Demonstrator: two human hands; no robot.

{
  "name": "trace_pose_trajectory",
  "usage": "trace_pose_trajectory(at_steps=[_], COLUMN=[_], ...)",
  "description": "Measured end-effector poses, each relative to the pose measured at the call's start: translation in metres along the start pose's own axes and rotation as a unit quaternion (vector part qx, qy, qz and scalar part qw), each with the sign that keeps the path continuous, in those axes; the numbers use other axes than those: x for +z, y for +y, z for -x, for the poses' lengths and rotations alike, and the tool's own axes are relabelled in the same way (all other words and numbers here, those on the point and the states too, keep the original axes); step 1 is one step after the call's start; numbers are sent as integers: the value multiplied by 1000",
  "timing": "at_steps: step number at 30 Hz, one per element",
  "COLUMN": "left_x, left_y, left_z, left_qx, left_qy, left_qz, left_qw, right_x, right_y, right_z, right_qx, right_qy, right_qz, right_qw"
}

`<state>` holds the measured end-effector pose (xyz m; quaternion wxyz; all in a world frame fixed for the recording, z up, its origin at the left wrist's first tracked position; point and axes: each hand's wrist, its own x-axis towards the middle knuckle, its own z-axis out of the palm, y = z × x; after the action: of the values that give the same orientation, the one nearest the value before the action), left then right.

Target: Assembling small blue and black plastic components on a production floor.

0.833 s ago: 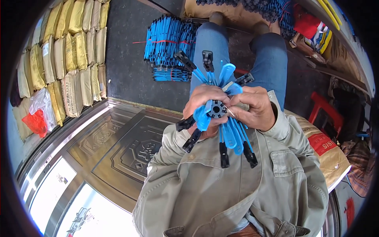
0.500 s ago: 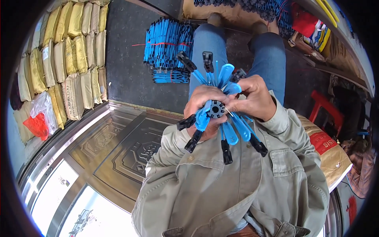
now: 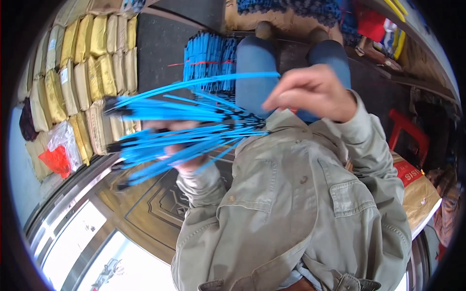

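Observation:
My left hand, blurred and partly covered, is closed around a folding frame of blue ribs with black ends. I hold it sideways, left of my chest. Its ribs fan out at the left and narrow toward black joints beside my jacket. One long rib bows away from the others, its tip just short of my right hand. That hand hovers over my lap, fingers loosely stretched and slightly smeared, with nothing visible in them. The round black hub seen earlier does not show clearly now.
Bundles of blue ribs tied with red string stand on the dark floor beside my leg. More blue-and-black parts lie beyond my feet. Stacked yellowish packages line the left. A red frame and a brown-and-red sack are at the right.
My left hand has swung the frame left and turned it sideways, so its ribs now show lengthwise. My right hand has come away from the frame and its fingers have loosened.

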<state>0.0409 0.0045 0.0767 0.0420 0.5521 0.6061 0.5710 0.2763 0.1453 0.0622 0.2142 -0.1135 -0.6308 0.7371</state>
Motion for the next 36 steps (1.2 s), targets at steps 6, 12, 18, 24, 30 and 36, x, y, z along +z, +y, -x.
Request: trace_pose_trajectory(at_steps=[6, 12, 18, 24, 30, 36], left_x=[-65, -66, -63, -76, -80, -59], left_y=[-30, -29, -24, -48, -72, -36], left_z=[-37, -43, -39, -31, -24, -18], left_qx=[-28, -67, -167, -190, -109, -113], left_qy=[-89, -92, 0, 29, -55, -22], left_qz=[597, 720, 798, 832, 750, 725], left_qw=[796, 685, 580, 520, 650, 679], right_x=[-9, 30, 40, 43, 45, 49], right_y=[32, 40, 35, 22, 18, 8], right_z=[47, 35, 31, 33, 32, 32], right_qx=[127, 105, 101, 102, 104, 126], right_qy=[162, 148, 97, 122, 156, 183], right_qz=[-115, -160, -202, -246, -258, -253], right_qw=[972, 970, 969, 956, 948, 942])
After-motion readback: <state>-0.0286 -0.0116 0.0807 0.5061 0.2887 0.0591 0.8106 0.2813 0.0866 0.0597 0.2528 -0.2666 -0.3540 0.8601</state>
